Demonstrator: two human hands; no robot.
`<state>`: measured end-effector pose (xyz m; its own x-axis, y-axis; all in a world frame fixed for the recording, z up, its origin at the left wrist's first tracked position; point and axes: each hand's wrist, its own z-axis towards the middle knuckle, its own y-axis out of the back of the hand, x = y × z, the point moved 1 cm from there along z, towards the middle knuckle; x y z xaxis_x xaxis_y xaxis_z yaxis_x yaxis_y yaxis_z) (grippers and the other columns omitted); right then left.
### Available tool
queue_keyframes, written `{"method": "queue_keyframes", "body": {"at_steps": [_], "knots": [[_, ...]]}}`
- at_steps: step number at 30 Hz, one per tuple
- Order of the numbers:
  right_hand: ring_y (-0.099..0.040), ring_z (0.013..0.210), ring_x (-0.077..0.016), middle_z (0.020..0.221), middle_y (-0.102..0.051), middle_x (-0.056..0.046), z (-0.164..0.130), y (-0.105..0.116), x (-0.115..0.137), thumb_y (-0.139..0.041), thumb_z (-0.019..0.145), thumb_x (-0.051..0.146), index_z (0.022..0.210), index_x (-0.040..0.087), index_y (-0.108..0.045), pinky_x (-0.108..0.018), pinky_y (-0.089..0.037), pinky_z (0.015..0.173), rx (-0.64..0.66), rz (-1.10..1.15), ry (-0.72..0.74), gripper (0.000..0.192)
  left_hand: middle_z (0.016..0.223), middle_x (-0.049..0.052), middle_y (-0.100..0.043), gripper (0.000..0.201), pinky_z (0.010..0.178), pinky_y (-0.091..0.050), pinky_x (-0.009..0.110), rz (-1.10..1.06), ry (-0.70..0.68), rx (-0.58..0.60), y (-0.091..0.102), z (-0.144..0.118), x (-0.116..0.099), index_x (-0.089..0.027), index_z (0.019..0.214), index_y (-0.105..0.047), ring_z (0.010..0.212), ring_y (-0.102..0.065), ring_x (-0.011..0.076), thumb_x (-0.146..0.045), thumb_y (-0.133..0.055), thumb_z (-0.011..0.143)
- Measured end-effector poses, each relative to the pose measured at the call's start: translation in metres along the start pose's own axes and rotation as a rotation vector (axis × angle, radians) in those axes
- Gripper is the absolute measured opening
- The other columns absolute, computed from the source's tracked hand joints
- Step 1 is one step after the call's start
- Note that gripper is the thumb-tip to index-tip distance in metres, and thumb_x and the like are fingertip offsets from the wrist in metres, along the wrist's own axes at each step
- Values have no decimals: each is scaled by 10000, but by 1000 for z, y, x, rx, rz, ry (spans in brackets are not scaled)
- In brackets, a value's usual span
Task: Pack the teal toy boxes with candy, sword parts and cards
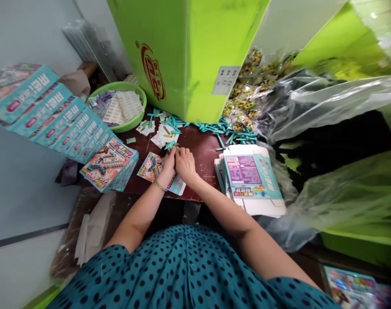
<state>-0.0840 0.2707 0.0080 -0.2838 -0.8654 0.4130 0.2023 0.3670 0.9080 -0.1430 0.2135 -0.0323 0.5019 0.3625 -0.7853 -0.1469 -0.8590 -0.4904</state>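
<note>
My left hand [169,162] and my right hand [185,164] are close together over the table, fingers bent inward. Teal plastic pieces [170,145] stick out beyond the left fingertips, with a small dark and yellow bit beside them. The left fingers are closed on these pieces. The right fingers are curled against the same spot, and what they grip is hidden. Beneath both wrists lies a printed flat box [178,185], partly covered by the hands. Just past the fingers are white printed sheets [165,135] and a spread of loose teal sticks [208,128].
At the left rises a leaning stack of teal boxes [63,122]. A green basket [143,107] holds white sheets and purple packets. A large green carton [195,56] stands behind. Flattened boxes [263,204] lie right, near clear plastic [343,98] and bagged colourful pieces [243,103].
</note>
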Motion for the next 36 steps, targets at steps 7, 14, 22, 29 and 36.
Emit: {"method": "queue_keyframes", "body": {"at_steps": [7, 14, 22, 29, 36], "knots": [[-614, 1273, -246, 1336, -693, -102, -18, 0, -33, -697, 833, 603, 1348, 186, -622, -374, -483, 1099, -102, 1280, -196, 667, 1140, 78, -745, 375, 1071, -501, 349, 137, -190, 108, -22, -22, -2, -170, 1082, -683, 1184, -670, 222, -487, -736, 887], [-712, 907, -128, 1050, -780, 38, -78, 8, -87, -903, 643, 401, 1062, 263, -719, -214, -558, 818, -103, 1639, -505, 478, 1607, 208, -475, 883, 1264, -265, 631, 1378, -552, 563, 44, -89, 7, -164, 1505, -520, 1528, -388, 421, -489, -866, 760], [-700, 879, -117, 1077, -772, 27, -114, 9, -85, -916, 616, 393, 1129, 284, -727, -218, -551, 783, 253, 1848, -389, 557, 1303, 142, -724, 413, 1138, -470, 474, 1377, -978, 177, 86, -94, -28, -175, 1278, -720, 1277, -641, 284, -397, -463, 1043], [-695, 887, -172, 1018, -791, -30, -77, 7, -60, -910, 579, 354, 1022, 198, -770, -254, -536, 819, 277, 1640, -390, 490, 1361, 152, -695, 552, 1174, -441, 439, 1128, -1012, 145, 61, -100, -31, -172, 1360, -680, 1320, -611, 259, -518, -356, 1076], [-626, 706, -158, 701, -707, -24, -75, 44, -76, -781, 776, 319, 749, 144, -730, -237, -433, 643, 238, 785, -404, 184, 1389, 168, -667, 587, 1192, -412, 473, 1269, -1038, 227, 51, -106, 9, -154, 1403, -653, 1340, -581, 273, -530, -344, 1076]]}}
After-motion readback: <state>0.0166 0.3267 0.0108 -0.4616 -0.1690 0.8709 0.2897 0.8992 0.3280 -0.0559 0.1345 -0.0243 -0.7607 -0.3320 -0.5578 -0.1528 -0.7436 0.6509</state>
